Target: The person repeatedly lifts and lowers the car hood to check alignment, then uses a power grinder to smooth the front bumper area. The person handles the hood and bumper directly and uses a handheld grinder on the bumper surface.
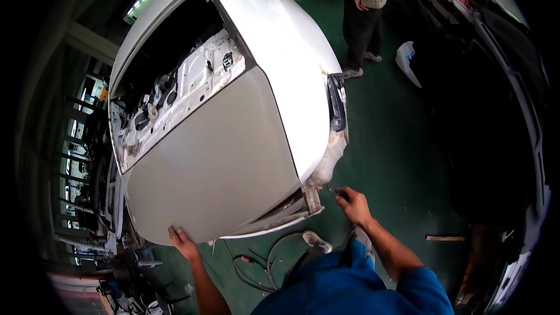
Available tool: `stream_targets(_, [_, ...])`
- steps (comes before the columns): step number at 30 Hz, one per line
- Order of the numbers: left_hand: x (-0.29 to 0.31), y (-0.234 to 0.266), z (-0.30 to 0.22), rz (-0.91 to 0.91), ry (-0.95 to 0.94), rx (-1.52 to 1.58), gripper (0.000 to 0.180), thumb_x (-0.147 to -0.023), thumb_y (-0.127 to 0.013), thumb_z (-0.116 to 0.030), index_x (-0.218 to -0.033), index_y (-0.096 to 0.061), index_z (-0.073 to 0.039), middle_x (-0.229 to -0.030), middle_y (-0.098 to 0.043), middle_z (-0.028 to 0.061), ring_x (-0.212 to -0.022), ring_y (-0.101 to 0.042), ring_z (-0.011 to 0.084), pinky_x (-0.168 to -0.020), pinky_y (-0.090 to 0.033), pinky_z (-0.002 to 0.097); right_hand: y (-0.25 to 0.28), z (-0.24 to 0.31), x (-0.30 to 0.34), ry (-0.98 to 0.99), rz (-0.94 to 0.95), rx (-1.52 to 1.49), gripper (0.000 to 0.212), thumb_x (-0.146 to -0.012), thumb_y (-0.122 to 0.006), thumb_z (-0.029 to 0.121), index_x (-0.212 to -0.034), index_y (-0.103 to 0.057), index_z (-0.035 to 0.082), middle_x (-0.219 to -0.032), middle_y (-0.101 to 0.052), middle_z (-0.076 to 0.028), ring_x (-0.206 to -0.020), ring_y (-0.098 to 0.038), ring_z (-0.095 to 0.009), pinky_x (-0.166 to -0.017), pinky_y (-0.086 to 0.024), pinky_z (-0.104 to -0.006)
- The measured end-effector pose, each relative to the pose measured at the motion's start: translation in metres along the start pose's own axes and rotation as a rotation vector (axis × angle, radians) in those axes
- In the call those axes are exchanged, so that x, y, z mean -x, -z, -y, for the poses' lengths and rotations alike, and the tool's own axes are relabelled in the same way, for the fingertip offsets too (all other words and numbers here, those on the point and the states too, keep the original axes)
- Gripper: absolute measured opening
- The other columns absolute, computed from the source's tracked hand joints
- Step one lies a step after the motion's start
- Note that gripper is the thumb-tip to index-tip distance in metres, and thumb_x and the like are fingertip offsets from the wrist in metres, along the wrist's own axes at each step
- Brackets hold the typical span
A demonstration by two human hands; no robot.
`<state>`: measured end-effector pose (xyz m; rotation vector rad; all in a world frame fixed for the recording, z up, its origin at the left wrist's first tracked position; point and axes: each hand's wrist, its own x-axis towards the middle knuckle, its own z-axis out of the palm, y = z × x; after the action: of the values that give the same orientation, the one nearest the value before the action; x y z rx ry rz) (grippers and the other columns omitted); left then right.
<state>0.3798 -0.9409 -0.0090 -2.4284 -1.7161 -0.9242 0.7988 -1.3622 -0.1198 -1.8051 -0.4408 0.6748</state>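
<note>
A matte grey car trunk lid [213, 163] sits on a white car body [286, 41] in front of me. My left hand [184, 244] is at the lid's near-left edge, its fingers stretched out and touching the panel, not wrapped round it. Off the car's near-right corner, my right hand [353, 205] hangs in the air with loosely bent fingers apart and nothing visible in them. The near-right side of the lid shows a gap above the pale lower body edge [286, 226]. Past that corner, a dark trim piece [336, 102] fills the lamp recess.
Bare white metal [204, 67] shows in the glassless window opening. Another person [364, 11] stands at the far right of the car. A hose [269, 268] coils on the green floor by my shoe. A wooden strip [444, 238] lies at right, near a dark vehicle body.
</note>
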Motion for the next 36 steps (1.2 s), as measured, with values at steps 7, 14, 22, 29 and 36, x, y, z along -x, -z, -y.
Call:
stream_targets(7, [0.003, 0.000, -0.003, 0.037, -0.035, 0.028, 0.058, -0.105, -0.043, -0.037, -0.142, -0.046, 0.007, -0.150, -0.042, 0.0267, -0.140, -0.037, 0.0408, -0.118, -0.026, 0.0456, -0.008, 0.007, -0.007, 0.092, 0.119, 0.105, 0.030, -0.089, -0.064, 0.027, -0.111, -0.068, 0.008, -0.101, -0.071, -0.016, -0.096, -0.067, -0.037, -0.084, -0.053, -0.0451])
stream_targets(14, [0.009, 0.004, 0.011, 0.046, -0.044, 0.013, 0.060, -0.106, -0.040, -0.040, -0.146, -0.041, 0.005, -0.153, -0.038, 0.0248, -0.143, -0.032, 0.0396, -0.120, -0.023, 0.0463, -0.054, 0.022, 0.012, 0.160, 0.254, 0.151, 0.025, -0.088, -0.063, 0.027, -0.108, -0.068, 0.012, -0.101, -0.070, -0.016, -0.094, -0.066, -0.038, -0.082, -0.053, -0.0477])
stream_targets(22, [0.021, 0.003, -0.025, -0.009, -0.051, -0.032, 0.060, -0.106, -0.038, -0.040, -0.145, -0.042, 0.006, -0.153, -0.039, 0.0242, -0.143, -0.031, 0.0410, -0.120, -0.023, 0.0480, -0.144, 0.131, 0.071, 0.760, 0.384, 0.114, 0.017, -0.085, -0.067, 0.017, -0.099, -0.065, 0.008, -0.094, -0.068, -0.011, -0.088, -0.067, -0.033, -0.074, -0.055, -0.0437])
stream_targets(29, [0.109, 0.039, 0.012, 0.071, -0.229, 0.362, 0.055, -0.100, -0.053, -0.028, -0.143, -0.045, 0.005, -0.148, -0.044, 0.0249, -0.138, -0.041, 0.0412, -0.114, -0.029, 0.0527, -0.337, 0.234, 0.083, 1.138, 0.225, 0.249, 0.022, -0.076, -0.070, 0.009, -0.097, -0.065, 0.006, -0.087, -0.062, -0.014, -0.084, -0.062, -0.035, -0.070, -0.053, -0.0440])
stream_targets(36, [0.508, -0.011, 0.363, 1.139, 0.251, 0.015, 0.039, -0.096, -0.054, -0.039, -0.117, -0.067, -0.010, -0.116, -0.067, 0.0184, -0.107, -0.063, 0.0360, -0.087, -0.052, 0.0460, -0.408, 0.250, 0.091, 1.148, -0.155, 0.585, 0.017, -0.086, -0.066, 0.005, -0.104, -0.066, 0.006, -0.104, -0.066, -0.013, -0.097, -0.061, -0.034, -0.085, -0.051, -0.0416])
